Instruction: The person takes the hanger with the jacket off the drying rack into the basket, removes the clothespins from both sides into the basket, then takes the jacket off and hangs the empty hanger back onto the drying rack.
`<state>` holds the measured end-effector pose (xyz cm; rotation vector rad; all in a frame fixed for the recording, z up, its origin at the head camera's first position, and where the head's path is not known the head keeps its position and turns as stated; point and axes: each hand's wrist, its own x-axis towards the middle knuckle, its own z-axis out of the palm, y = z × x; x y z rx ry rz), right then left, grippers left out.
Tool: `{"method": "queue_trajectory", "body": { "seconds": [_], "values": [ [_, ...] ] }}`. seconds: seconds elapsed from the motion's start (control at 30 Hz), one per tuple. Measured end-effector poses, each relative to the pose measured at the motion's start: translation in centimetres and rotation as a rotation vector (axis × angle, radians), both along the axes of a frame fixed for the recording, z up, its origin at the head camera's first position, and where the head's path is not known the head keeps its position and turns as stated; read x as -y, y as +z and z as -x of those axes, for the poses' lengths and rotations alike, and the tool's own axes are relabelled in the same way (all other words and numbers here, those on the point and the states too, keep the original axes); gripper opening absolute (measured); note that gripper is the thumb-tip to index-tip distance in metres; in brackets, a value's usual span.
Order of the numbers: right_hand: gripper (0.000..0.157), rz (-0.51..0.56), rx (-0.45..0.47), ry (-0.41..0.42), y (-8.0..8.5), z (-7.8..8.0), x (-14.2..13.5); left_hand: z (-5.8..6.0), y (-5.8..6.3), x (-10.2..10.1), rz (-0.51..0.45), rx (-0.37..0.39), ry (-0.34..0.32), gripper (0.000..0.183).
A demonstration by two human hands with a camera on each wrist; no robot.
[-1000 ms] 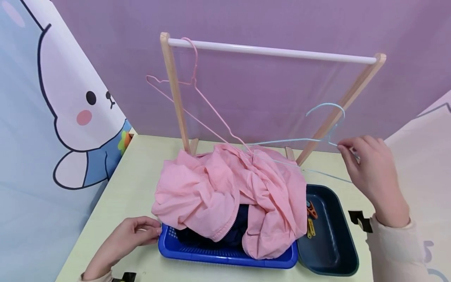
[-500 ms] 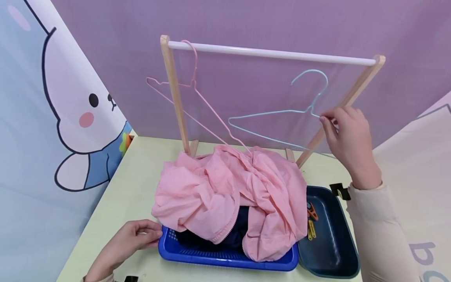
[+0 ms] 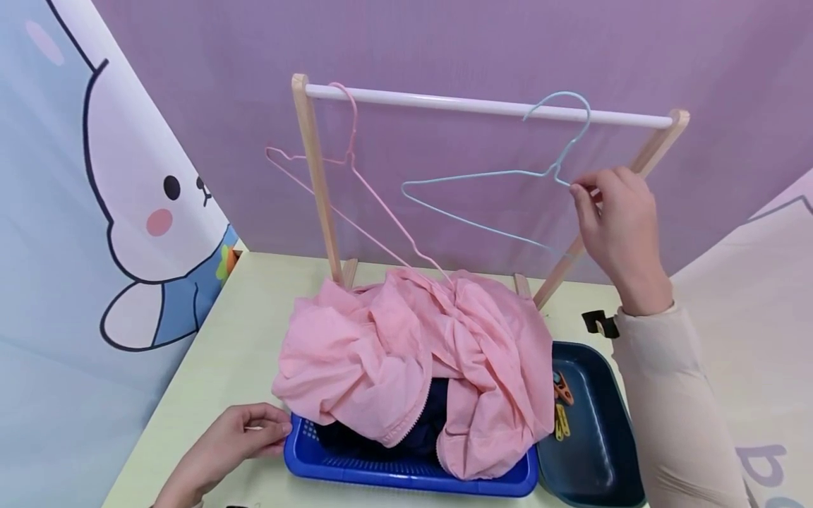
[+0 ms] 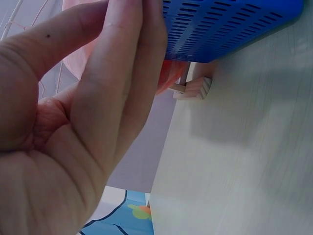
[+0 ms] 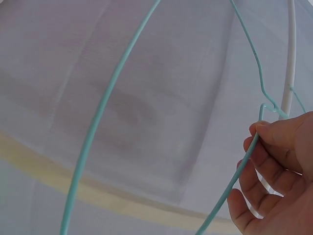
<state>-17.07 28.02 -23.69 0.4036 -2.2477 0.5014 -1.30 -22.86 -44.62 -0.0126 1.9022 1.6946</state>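
In the head view my right hand [image 3: 619, 229] pinches a light blue wire hanger [image 3: 473, 175] by its shoulder, just below the hook. That hook overlaps the white rod [image 3: 464, 105] of a small rack; whether it rests there I cannot tell. The right wrist view shows thumb and fingertips on the hanger's wire [image 5: 230, 188]. My left hand [image 3: 231, 441] touches the left end of a blue basket [image 3: 406, 474], its fingers fairly straight. A pink zip-up garment [image 3: 375, 353] is heaped over the basket, with dark blue cloth [image 3: 428, 423] beneath.
A pink hanger [image 3: 384, 201] hangs at the rod's left end, its lower part running down to the pink garment. Right of the basket stands a dark green tray [image 3: 597, 416] with orange and yellow clips [image 3: 562, 416]. Wooden rack legs [image 3: 320, 190] stand behind the basket.
My right hand has carried the light blue hanger up and to the left, from beside the rack's right leg to the rod. The left hand has stayed by the basket.
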Motion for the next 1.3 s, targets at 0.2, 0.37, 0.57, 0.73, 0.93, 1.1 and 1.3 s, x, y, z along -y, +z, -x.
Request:
{"method": "queue_trajectory", "body": {
  "seconds": [0.2,0.37,0.57,0.73,0.93,1.1,1.3],
  "values": [
    [0.017,0.006,0.016,-0.004,0.6,0.6,0.8,-0.2,0.0,0.1,0.001,0.008,-0.006,0.031],
    [0.018,0.024,0.041,-0.012,0.9,1.1,1.3,-0.2,0.0,0.0,-0.017,-0.009,-0.009,0.031],
    [0.018,0.027,0.083,-0.014,0.7,1.5,1.6,-0.1,-0.1,0.0,-0.02,-0.02,-0.01,0.033],
    [0.017,0.029,0.109,0.004,0.2,1.6,2.0,0.0,-0.1,0.2,-0.028,-0.003,-0.015,0.033],
    [0.015,0.013,0.142,0.009,-0.3,1.8,2.3,0.0,-0.1,0.1,-0.035,-0.011,-0.017,0.033],
    [0.016,0.025,0.181,0.001,-0.5,1.6,2.6,-0.1,0.0,0.0,-0.031,-0.016,-0.013,0.034],
    [0.015,0.024,0.17,0.002,-0.7,1.5,2.7,-0.3,0.0,-0.1,-0.036,-0.028,-0.011,0.033]
  ]
}}
